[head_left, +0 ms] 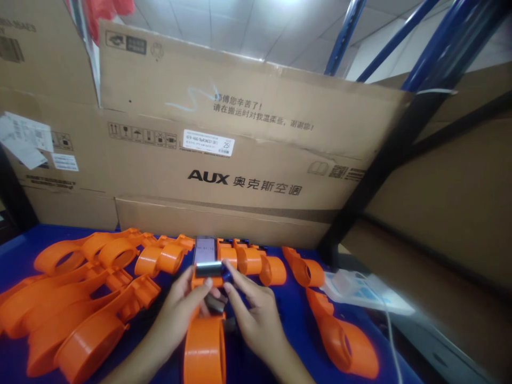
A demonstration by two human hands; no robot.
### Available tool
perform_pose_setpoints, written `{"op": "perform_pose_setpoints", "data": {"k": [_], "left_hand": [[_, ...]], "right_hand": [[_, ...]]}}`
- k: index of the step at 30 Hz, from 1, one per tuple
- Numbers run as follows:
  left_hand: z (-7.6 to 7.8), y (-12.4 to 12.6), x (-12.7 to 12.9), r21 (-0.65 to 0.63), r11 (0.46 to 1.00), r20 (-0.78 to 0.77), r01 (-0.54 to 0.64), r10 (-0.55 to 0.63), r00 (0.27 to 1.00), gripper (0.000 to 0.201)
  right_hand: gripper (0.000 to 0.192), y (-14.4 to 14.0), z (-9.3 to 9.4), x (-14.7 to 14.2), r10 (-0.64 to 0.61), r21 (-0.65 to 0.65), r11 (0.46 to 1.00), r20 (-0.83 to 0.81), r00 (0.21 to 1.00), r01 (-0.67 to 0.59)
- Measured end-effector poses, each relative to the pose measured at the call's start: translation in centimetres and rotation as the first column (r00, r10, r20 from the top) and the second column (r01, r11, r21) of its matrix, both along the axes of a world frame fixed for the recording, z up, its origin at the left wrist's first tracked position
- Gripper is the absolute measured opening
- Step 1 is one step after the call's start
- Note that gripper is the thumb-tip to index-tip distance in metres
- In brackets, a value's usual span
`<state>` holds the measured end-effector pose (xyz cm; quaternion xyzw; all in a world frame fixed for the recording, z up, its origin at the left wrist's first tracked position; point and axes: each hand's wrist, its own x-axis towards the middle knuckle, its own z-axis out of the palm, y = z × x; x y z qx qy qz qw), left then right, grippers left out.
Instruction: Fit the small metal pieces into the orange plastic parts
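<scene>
In the middle, close to me, an orange tape dispenser lies with its round hub toward me. Its head carries a dark roller or plate. My left hand grips the head from the left, thumb on top. My right hand comes in from the right, thumb and fingertips pinching a small dark blue part at the end of the head. Another dark, shiny piece shows beneath the fingers, partly hidden. Just beyond my hands stands a phone-like screen with digits on it.
Several orange dispensers pile up at left on the blue tabletop. More dispensers with dark blue parts stand behind my right hand, others at right. A cardboard wall closes the back. A black post and white cable are at right.
</scene>
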<state>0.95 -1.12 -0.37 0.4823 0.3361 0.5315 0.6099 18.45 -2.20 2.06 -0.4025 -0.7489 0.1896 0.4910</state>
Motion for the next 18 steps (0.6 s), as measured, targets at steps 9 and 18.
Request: {"op": "perform_pose_setpoints", "data": {"k": [9,18], "left_hand": [[0.4,-0.02,0.04,-0.012,1.0,0.052,-0.017,0.017,0.999,0.03],[0.43,-0.14,0.03,-0.036,0.999,0.087,-0.029,0.032,0.996,0.031]], "right_hand": [[0.036,0.03,-0.41,-0.14,-0.043,0.115,0.993,0.032,0.999,0.039],[0.012,-0.05,-0.45,-0.12,-0.1,0.241,0.967,0.066,0.993,0.081]]}}
